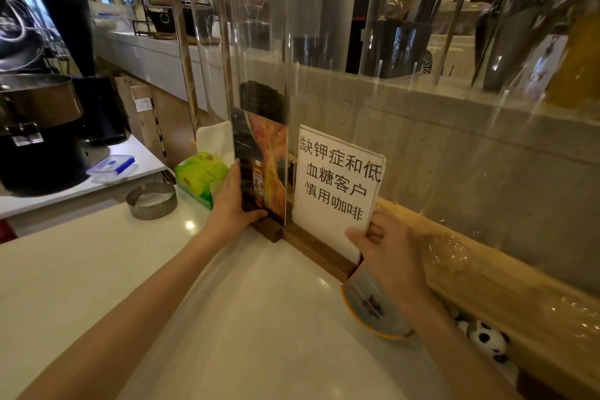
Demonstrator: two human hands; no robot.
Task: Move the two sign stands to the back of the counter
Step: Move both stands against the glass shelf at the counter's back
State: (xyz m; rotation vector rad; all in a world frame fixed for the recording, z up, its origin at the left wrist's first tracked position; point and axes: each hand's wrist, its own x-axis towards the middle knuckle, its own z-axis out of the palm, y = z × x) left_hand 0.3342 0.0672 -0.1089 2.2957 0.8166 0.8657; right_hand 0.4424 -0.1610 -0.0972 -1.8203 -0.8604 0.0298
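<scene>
Two sign stands, back of table (136, 269): picture sign (259, 166) pinched by left hand (232, 201), text sign (334, 185) by right hand (389, 256). Light, stiff, slippery panels; likely steadier lifted by wooden bases.

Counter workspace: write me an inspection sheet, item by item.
Surface: white counter, glossy, bare in the foreground.
Job's things: colour-print sign stand and white text sign stand, upright, side by side on wooden bases near the back, by the clear tubes.
Clutter: green tissue pack, metal ring, bowl, panda toy.
Grippers: left hand grips the colour sign's left edge; right hand grips the text sign's lower right corner.
Cables: nothing seen on the counter.
Surroundings: dark machine and lidded plastic box on a side table at left.
</scene>
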